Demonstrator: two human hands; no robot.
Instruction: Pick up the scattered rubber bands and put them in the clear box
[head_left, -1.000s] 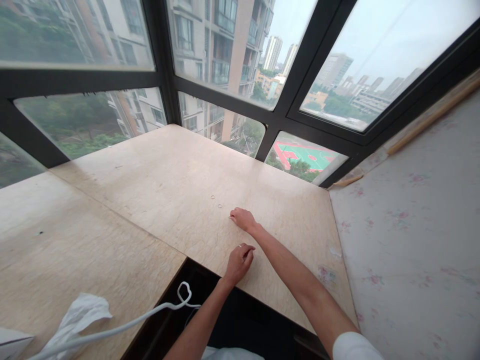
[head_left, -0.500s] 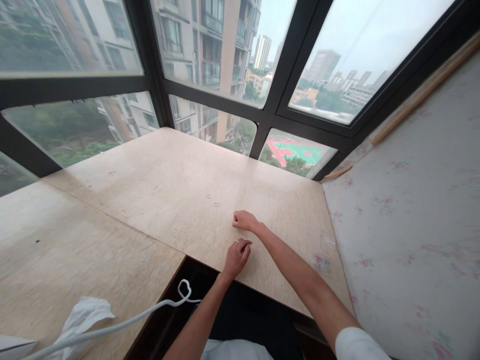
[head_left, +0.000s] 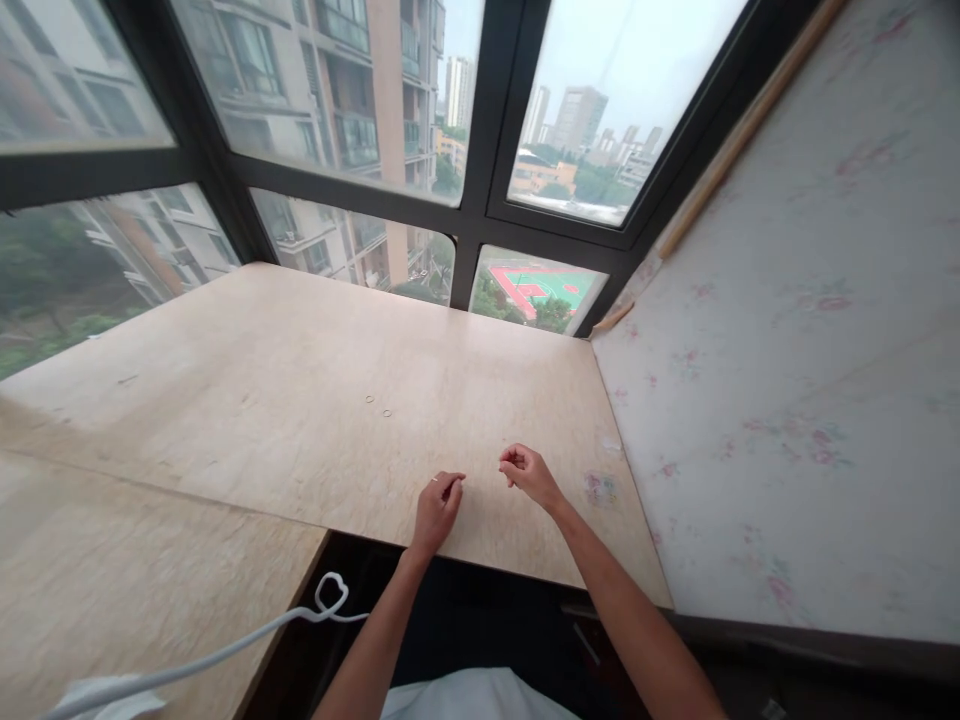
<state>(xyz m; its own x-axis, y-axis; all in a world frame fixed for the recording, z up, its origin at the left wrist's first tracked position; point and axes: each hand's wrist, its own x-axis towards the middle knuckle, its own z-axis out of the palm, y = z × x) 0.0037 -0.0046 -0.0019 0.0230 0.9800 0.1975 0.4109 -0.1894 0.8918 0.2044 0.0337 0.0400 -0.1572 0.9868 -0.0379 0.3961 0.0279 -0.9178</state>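
Observation:
My left hand [head_left: 437, 512] is near the front edge of the tabletop, its thumb and index finger drawn together towards the right. A ring-like band shows on one of its fingers. To the right and slightly higher, my right hand [head_left: 531, 476] has its fingers curled in towards the thumb. The two hands are apart, and anything between their fingertips is too small to make out. Further back on the tabletop [head_left: 315, 340] lie two small thin rings, one ring [head_left: 370, 399] a little left of the other ring [head_left: 387, 413].
A clear packet with coloured bits [head_left: 600, 488] lies right of my right hand, by the floral wall [head_left: 750, 380]. A white cable [head_left: 247, 638] crosses the lower left above crumpled white paper [head_left: 112, 697]. Dark window frames [head_left: 360, 205] border the back.
My right hand has drawn back and turned, moving away from my left hand to its right. My left hand keeps its pinched shape. The whole view has swung to the right.

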